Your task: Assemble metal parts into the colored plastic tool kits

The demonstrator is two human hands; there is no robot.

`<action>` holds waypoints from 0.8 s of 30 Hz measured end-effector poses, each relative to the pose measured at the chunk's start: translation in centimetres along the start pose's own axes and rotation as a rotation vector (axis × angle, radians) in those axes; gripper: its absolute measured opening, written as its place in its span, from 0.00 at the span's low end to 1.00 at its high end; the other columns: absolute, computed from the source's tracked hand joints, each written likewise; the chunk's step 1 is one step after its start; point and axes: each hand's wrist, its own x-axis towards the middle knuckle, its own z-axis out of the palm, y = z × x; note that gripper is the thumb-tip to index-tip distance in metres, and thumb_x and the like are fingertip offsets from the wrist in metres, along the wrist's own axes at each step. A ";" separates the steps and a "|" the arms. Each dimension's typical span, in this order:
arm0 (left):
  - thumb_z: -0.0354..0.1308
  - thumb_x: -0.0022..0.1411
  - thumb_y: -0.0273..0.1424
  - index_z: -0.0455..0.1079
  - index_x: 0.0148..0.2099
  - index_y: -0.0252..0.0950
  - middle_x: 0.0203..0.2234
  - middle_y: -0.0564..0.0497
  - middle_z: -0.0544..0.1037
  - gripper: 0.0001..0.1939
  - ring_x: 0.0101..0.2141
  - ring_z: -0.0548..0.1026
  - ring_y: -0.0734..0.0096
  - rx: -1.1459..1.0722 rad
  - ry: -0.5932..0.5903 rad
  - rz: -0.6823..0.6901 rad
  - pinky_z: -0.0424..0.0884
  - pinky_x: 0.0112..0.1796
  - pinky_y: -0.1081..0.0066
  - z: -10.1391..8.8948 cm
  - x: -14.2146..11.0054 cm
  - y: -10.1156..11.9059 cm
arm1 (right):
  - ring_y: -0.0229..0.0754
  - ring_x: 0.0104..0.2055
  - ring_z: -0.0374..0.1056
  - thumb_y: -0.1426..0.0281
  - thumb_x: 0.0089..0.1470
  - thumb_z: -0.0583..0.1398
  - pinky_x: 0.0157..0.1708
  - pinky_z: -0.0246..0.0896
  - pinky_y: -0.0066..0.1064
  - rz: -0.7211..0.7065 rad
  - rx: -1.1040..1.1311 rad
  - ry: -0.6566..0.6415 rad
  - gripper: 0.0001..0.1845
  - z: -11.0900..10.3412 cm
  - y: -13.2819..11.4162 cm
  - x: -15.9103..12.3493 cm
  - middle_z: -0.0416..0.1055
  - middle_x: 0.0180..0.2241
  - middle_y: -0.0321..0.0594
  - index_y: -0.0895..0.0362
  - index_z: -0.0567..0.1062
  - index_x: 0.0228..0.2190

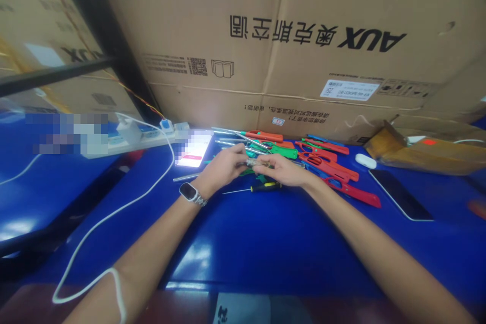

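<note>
My left hand (227,166), with a watch (193,193) on its wrist, and my right hand (287,170) meet over the table. Both have their fingers closed on a slim, partly clear part with a metallic look (253,162); its exact kind is too small to make out. Behind and under my hands lie several long-nosed lighters, among them a green lighter (283,150) and an orange-red lighter (266,135). Just below my right hand rests a screwdriver (266,187) with a black and yellow handle, its thin shaft pointing left.
Red lighter casings (357,193) are spread right of my hands. Farther right are a white case (365,161) and a dark phone (401,195). A lit phone (195,149), a power strip (132,142) and a white cable (114,205) are on the left. A cardboard box (212,96) stands behind.
</note>
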 end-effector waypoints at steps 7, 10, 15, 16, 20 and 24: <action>0.60 0.60 0.28 0.71 0.32 0.34 0.29 0.53 0.69 0.04 0.29 0.67 0.72 -0.099 -0.050 -0.079 0.62 0.31 0.72 -0.4 0.0 -0.2 | 0.35 0.25 0.52 0.48 0.58 0.57 0.27 0.47 0.29 0.048 -0.010 0.008 0.25 -0.5 0.2 0.1 0.58 0.22 0.30 0.58 0.74 0.29; 0.61 0.61 0.35 0.72 0.35 0.35 0.25 0.55 0.70 0.08 0.26 0.65 0.73 -0.179 -0.084 -0.144 0.60 0.29 0.72 -0.7 -0.2 -0.4 | 0.34 0.25 0.51 0.49 0.59 0.57 0.27 0.47 0.29 0.050 -0.017 0.016 0.25 -0.4 0.3 0.1 0.58 0.22 0.30 0.58 0.75 0.28; 0.59 0.63 0.38 0.73 0.31 0.34 0.21 0.55 0.71 0.13 0.25 0.66 0.73 -0.226 -0.092 -0.202 0.59 0.30 0.72 -0.8 -0.3 -0.8 | 0.35 0.27 0.54 0.52 0.60 0.57 0.29 0.50 0.29 0.032 -0.055 0.102 0.22 0.3 0.9 0.2 0.60 0.24 0.31 0.58 0.73 0.28; 0.59 0.63 0.37 0.73 0.31 0.34 0.21 0.55 0.70 0.12 0.25 0.65 0.73 -0.211 -0.084 -0.211 0.59 0.29 0.72 -0.7 -0.2 -0.9 | 0.36 0.27 0.55 0.53 0.60 0.57 0.29 0.50 0.29 0.032 -0.074 0.136 0.21 0.5 1.1 0.3 0.61 0.24 0.32 0.58 0.72 0.27; 0.61 0.60 0.33 0.73 0.32 0.34 0.22 0.55 0.71 0.07 0.25 0.66 0.73 -0.151 -0.076 -0.247 0.59 0.29 0.72 -0.3 0.0 -0.9 | 0.38 0.31 0.62 0.61 0.61 0.57 0.33 0.54 0.30 0.035 -0.175 0.265 0.14 1.2 1.5 0.4 0.69 0.28 0.35 0.58 0.74 0.31; 0.60 0.59 0.31 0.73 0.33 0.34 0.23 0.54 0.72 0.05 0.25 0.67 0.73 -0.130 -0.098 -0.261 0.60 0.29 0.72 0.1 0.0 -0.8 | 0.43 0.38 0.68 0.67 0.60 0.58 0.40 0.57 0.34 -0.007 -0.274 0.343 0.09 1.3 1.9 0.5 0.75 0.35 0.40 0.57 0.76 0.34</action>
